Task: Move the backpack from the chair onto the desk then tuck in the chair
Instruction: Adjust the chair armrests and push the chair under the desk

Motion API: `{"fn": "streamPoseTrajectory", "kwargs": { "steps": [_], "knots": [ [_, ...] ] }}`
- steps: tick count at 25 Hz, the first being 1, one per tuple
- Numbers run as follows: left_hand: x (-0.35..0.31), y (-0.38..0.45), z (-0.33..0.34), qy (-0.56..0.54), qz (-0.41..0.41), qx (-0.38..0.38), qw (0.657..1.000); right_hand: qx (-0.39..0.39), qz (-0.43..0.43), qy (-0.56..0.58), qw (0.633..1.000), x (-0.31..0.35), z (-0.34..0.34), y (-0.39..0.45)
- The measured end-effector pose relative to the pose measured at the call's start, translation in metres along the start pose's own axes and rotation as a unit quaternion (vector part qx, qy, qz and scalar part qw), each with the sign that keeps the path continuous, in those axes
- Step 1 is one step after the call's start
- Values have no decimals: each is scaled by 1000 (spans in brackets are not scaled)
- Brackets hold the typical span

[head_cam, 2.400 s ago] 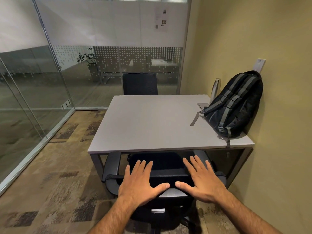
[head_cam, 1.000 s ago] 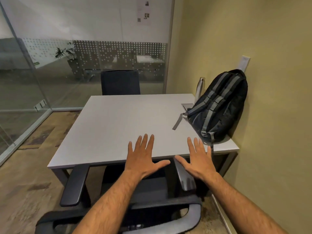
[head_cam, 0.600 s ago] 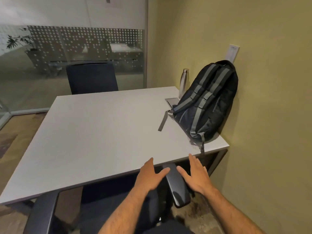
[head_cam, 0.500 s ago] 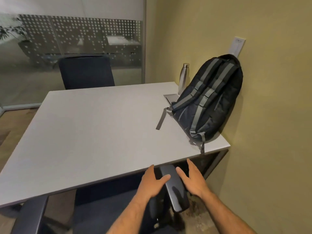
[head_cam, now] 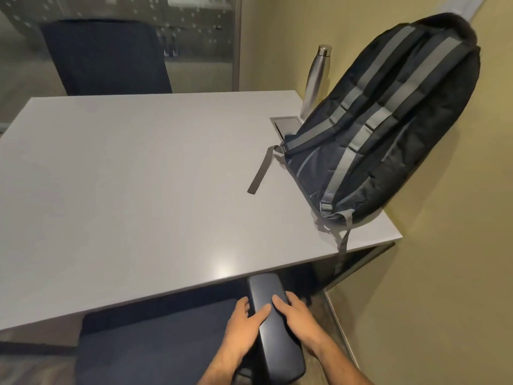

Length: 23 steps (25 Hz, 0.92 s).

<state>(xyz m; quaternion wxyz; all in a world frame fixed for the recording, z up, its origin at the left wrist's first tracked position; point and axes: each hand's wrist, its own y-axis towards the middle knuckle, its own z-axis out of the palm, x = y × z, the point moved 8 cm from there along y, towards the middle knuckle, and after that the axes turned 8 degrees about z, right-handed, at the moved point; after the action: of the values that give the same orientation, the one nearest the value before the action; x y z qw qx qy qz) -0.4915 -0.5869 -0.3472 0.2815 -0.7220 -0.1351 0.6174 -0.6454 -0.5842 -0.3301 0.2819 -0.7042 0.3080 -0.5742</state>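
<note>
At lower centre, left hand [head_cam: 245,325] and right hand [head_cam: 297,318] clasp the chair armrest [head_cam: 273,326] from either side, fingers [head_cam: 279,300] curled loosely over it.

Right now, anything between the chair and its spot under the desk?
Possibly. Both hands, left hand and right hand, grip the chair armrest, whose front end sits right at the desk edge. Whether it clears underneath can't be told. The backpack is on top, out of the way.

Two bare, hairy forearms [head_cam: 222,362], no sleeves showing.
</note>
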Motion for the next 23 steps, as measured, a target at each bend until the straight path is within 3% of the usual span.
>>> {"fn": "streamPoseTrajectory", "kwargs": {
  "steps": [5, 12, 23],
  "knots": [
    [8, 6, 10, -67, -11, -18, 998, 31, 6, 92, 995, -14, 3, 15],
    [11, 12, 13, -111, -26, -9, 993, 41, 17, 115, 992, -21, 6, 27],
    [100, 75, 16, -37, -48, -28, 998, 53, 35, 122, 990, -72, 24, 90]
  ]
}}
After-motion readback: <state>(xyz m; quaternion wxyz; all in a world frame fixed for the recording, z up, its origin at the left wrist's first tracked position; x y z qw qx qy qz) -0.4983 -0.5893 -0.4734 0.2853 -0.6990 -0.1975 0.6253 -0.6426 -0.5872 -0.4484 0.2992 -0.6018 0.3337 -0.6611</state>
